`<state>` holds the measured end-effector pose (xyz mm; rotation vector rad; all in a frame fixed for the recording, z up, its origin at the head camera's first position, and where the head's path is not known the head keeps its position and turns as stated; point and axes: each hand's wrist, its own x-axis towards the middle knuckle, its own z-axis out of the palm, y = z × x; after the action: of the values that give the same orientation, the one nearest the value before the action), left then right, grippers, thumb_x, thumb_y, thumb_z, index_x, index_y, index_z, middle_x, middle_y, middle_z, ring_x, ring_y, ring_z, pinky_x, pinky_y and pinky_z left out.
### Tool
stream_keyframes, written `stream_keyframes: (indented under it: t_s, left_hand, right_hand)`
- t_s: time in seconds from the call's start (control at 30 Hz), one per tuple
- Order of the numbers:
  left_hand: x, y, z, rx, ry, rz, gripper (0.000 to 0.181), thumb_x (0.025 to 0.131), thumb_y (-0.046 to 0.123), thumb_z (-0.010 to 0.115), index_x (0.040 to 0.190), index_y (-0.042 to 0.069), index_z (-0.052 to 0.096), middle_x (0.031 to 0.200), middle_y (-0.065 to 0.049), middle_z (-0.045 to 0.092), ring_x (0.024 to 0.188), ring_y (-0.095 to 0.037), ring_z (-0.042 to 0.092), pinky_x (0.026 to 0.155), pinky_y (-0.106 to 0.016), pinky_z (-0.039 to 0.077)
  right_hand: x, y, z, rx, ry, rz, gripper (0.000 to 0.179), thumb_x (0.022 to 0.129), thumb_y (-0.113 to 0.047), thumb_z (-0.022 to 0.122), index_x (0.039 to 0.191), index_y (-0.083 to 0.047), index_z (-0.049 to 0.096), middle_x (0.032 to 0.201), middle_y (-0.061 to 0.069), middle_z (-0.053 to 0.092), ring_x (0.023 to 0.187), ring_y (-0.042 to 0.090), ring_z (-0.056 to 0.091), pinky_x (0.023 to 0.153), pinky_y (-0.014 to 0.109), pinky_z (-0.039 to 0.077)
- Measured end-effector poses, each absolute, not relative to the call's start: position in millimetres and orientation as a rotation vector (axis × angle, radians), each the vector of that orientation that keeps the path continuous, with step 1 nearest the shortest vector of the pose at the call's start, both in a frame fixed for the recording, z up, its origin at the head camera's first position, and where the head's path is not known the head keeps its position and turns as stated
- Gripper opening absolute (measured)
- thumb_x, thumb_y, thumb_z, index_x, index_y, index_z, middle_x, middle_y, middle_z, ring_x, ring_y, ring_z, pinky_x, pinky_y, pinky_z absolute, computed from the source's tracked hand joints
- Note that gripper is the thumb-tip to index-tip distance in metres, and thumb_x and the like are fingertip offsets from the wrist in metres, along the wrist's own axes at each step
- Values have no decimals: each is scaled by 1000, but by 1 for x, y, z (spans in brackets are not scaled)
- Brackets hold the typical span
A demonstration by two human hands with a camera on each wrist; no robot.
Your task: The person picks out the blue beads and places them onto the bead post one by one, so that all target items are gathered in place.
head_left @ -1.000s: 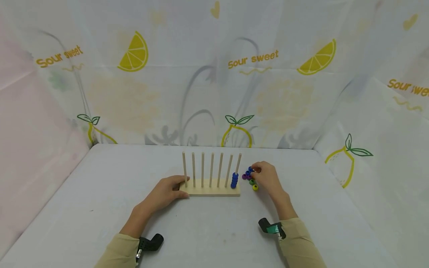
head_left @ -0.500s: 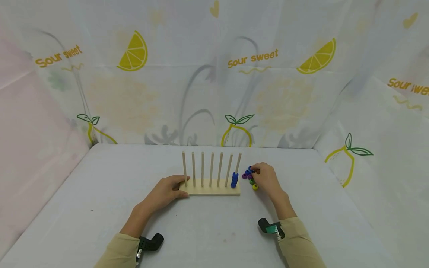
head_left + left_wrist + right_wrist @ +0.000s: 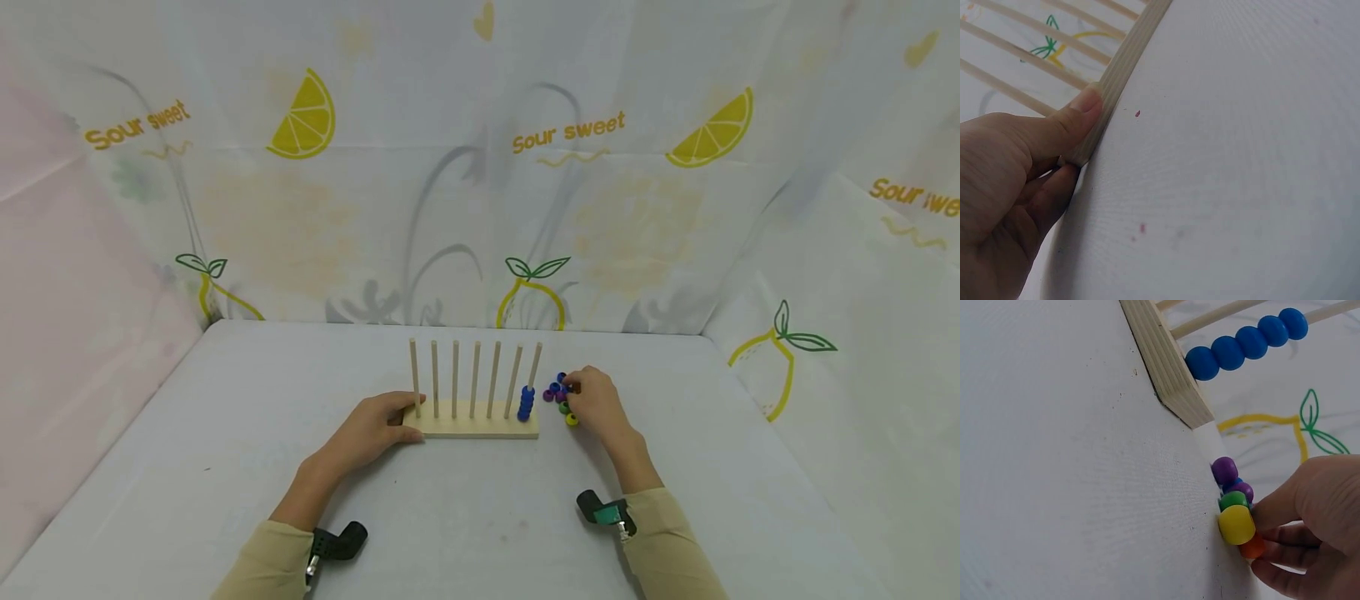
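My left hand (image 3: 366,432) grips the left end of a wooden peg board (image 3: 472,429), thumb on the front edge. Several upright pegs stand on it, and the rightmost carries a stack of blue beads (image 3: 526,404). To the right of the board, my right hand (image 3: 600,404) reaches into a small cluster of loose beads with bent fingers. Purple (image 3: 1225,470), green (image 3: 1234,500) and yellow beads (image 3: 1237,525) show there, with blue ones behind. An orange bead (image 3: 1252,547) sits right at the fingers in the right wrist view; whether they pinch a bead I cannot tell.
A white cloth (image 3: 465,517) covers the table under everything. Behind and at the sides hang printed curtains (image 3: 420,208) with lemon drawings. A black wrist camera (image 3: 341,543) sits at the left sleeve, another camera (image 3: 603,510) at the right.
My right hand has shifted very slightly down at the bead cluster. The left hand keeps its grip, and the blue stack on the peg stays the same.
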<state>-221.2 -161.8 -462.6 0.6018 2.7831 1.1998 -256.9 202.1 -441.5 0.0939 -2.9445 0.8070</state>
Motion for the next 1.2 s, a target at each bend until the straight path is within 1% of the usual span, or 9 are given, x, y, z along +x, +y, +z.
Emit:
stream_keyframes:
  t_s: [0.13, 0.47, 0.73, 0.9, 1.07, 1.2]
  left_hand:
    - [-221, -161, -462, 603, 2786, 1193, 58, 83, 29, 80, 136, 12, 62, 138, -9, 62, 134, -31, 53, 109, -50, 45]
    - [-221, -162, -461, 594, 2791, 1188, 58, 83, 30, 80, 136, 13, 62, 138, -10, 62, 134, -32, 53, 109, -51, 44]
    - [-221, -162, -462, 588, 2784, 1200, 59, 82, 30, 80, 136, 14, 62, 139, -9, 62, 135, -32, 52, 110, -51, 44]
    - [-222, -161, -461, 589, 2776, 1204, 59, 82, 29, 80, 136, 15, 62, 139, -8, 61, 135, -30, 52, 110, -50, 44]
    - [-221, -162, -461, 578, 2776, 1201, 60, 82, 29, 80, 137, 15, 61, 140, -8, 61, 136, -30, 51, 111, -50, 43]
    - [-221, -162, -462, 582, 2779, 1202, 60, 83, 30, 80, 137, 14, 61, 140, -9, 61, 136, -31, 51, 111, -51, 43]
  right_hand:
    - [-256, 203, -442, 95, -2952, 806, 23, 87, 1, 66, 109, 5, 73, 94, 15, 65, 83, 24, 57, 73, 37, 53]
    - [-256, 204, -440, 117, -2961, 810, 21, 88, -2, 67, 107, 4, 73, 95, 15, 65, 84, 24, 58, 73, 37, 54]
    - [-253, 206, -433, 165, -2941, 757, 22, 87, -3, 67, 107, 5, 71, 101, 18, 70, 90, 27, 63, 83, 44, 56]
    - [-253, 203, -431, 146, -2929, 776, 24, 87, -6, 68, 110, 2, 70, 102, 16, 71, 89, 25, 62, 83, 43, 57]
    - [-253, 201, -430, 117, -2903, 839, 23, 87, -7, 68, 109, 0, 70, 102, 15, 71, 89, 24, 62, 83, 42, 56]
    - [-252, 202, -429, 148, -2848, 879, 23, 86, -6, 66, 108, -1, 70, 100, 14, 71, 89, 25, 62, 82, 41, 56]
